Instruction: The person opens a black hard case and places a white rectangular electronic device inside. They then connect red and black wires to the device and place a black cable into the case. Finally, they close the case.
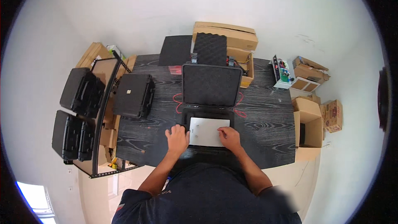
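So the open black hard case (212,85) is the middle of everything here, lid up, on a dark wood-grain table (265,135). That raised lid partly blocks the stuff behind it: an egg-crate foam sheet (210,49), and a cardboard box (246,79) with cables in it. A flat black sheet (175,50) is behind the case and to its left, with something see-through and red (175,70) under its near edge. Red cords (239,113) loop out on both sides of the case. Left of it there's a closed black hard case (132,95), and farther left a rack (100,120) with more black cases. Well off to the case's right, toward the back, is a circuit board (284,74) in a metal housing; past the table's right edge is an open carton (309,130).

The flat silver-grey panel (209,132) lies over the case's base, just in front of the lid. Can't tell how deep it sits.

Left hand (178,140) is palm down by the base's left side, fingers loosely spread, thumb at the panel's edge. Right hand (229,138) is over the panel's right edge, fingers curled in; can't tell if they're pinching it. Both forearms angle in from the near side of the case.
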Motion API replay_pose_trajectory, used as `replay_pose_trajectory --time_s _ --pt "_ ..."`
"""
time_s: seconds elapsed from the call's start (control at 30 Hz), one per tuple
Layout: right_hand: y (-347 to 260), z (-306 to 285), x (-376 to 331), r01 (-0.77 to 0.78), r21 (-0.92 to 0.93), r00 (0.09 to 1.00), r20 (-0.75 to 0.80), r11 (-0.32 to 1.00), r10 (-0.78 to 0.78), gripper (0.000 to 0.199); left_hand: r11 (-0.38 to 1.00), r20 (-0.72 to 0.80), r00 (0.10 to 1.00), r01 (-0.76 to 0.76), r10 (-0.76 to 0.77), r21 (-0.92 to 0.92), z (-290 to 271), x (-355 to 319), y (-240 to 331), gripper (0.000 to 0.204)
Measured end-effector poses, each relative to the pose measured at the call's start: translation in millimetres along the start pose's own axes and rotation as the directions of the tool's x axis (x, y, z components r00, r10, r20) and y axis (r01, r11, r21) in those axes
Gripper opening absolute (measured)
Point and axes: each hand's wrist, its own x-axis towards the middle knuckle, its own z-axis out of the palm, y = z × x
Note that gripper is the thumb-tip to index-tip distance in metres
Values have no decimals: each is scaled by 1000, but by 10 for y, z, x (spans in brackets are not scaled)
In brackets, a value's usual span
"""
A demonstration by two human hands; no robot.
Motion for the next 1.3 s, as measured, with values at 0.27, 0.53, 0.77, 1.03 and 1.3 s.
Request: replay_pose_trajectory --time_s 0.27,0.53,0.77,1.03,1.3 --pt "-14 -23 6 22 -19 1000 3 1000 -22 14 999 -49 998 -45 44 -16 45 27 -61 16" --pt "21 -14 2 47 -64 999 20 997 -46 14 991 -64 990 -126 129 45 53 75 4 22" --pt "-28 -33 -4 73 -46 997 -20 996 -74 15 919 -82 996 -6 -28 -395 71 -56 -103 34" --pt "51 -56 102 -77 169 993 -77 983 91 13 945 151 988 64 -16 -321 208 -32 8 75" --pt "316 -504 807 -116 307 919 -328 944 219 12 931 -123 986 64 -115 -360 -176 -25 -28 29"
